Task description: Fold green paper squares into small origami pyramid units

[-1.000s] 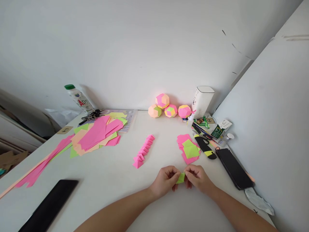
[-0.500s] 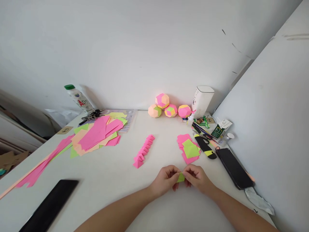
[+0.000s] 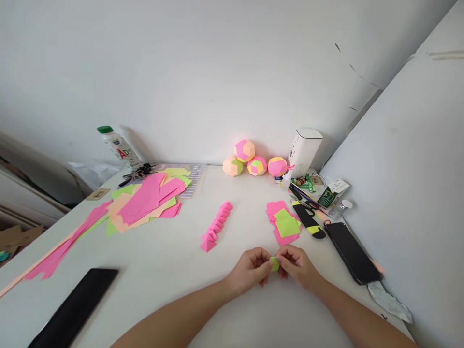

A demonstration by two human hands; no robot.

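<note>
partly hidden green paper (image 3: 274, 264), shape unclear, pinched by left hand (image 3: 249, 269), right hand (image 3: 299, 267)

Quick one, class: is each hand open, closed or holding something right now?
Left hand: closed, pinching a small piece of green paper.
Right hand: closed, pinching the same paper at its other side.

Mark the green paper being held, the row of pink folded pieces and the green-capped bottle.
Green paper (image 3: 274, 264): head view, middle of its visible face.
Row of pink folded pieces (image 3: 217, 225): head view, on a middle piece.
Green-capped bottle (image 3: 122, 150): head view, printed body.
</note>
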